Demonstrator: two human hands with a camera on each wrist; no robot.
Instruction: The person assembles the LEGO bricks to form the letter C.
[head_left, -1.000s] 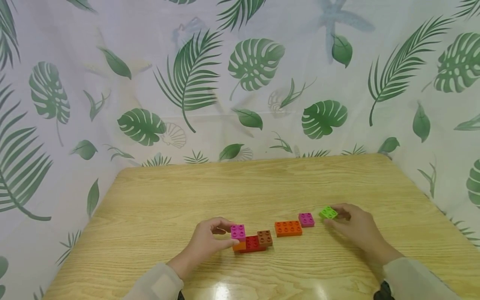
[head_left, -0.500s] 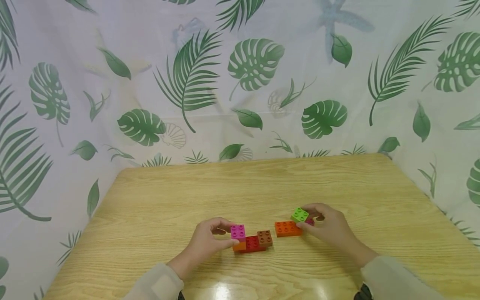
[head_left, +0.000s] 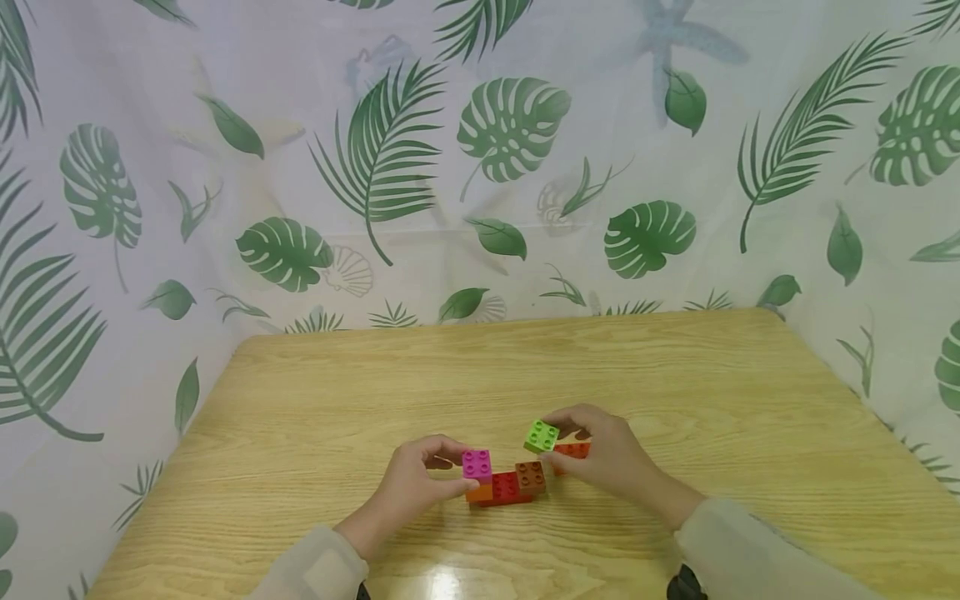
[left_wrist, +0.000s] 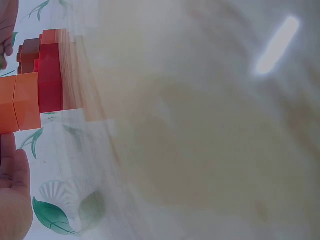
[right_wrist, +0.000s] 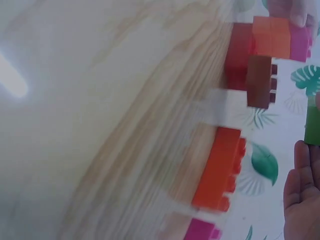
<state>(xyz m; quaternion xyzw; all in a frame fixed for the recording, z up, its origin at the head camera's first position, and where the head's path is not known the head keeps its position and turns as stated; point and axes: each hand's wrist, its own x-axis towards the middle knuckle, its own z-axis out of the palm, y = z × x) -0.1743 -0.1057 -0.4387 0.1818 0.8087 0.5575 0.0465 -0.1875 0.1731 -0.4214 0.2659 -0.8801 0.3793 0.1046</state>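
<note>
Green brick [head_left: 542, 436], lower middle of head view, pinched by right hand [head_left: 609, 450]; left hand [head_left: 417, 478] grips pink-topped stack [head_left: 477, 467]. Brick likely light, stiff, slightly slick, hardly fragile; best held by opposite sides.

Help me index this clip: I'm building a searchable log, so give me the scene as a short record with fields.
left hand: pinches the build at its pink-topped end
right hand: holds a light-green block above the table
build, left end: pink block over an orange part
build, right end: brown block on a red block
loose on table: long orange block; magenta block, hidden in the head view
backdrop: white, green leaf print
</note>
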